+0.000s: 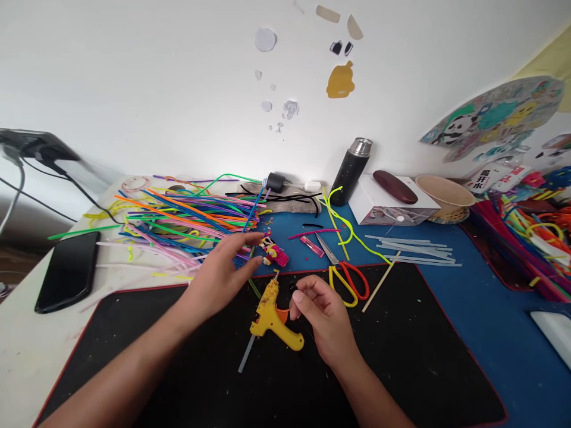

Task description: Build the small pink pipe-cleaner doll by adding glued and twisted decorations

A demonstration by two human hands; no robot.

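Note:
My left hand [223, 261] reaches over the far edge of the black mat, thumb and fingers apart. Its fingertips are right beside a small pink, white and yellow figure [275, 254]; I cannot tell whether they touch it. My right hand [323, 318] is closed in a pinch over the mat, with a small black piece [293, 288] at its fingertips. Between the two hands lies a yellow glue gun [270, 318] with an orange trigger, a clear glue stick poking out of its back. Scissors [341, 273] with red and yellow handles rest just beyond my right hand.
A heap of colourful pipe cleaners [187, 214] covers the left back. A phone [68, 270] lies at far left. Along the wall stand a black flask [351, 172], a white box [392, 205] and a basket [446, 196]. Glue sticks [414, 248] and a wooden stick [381, 282] lie right.

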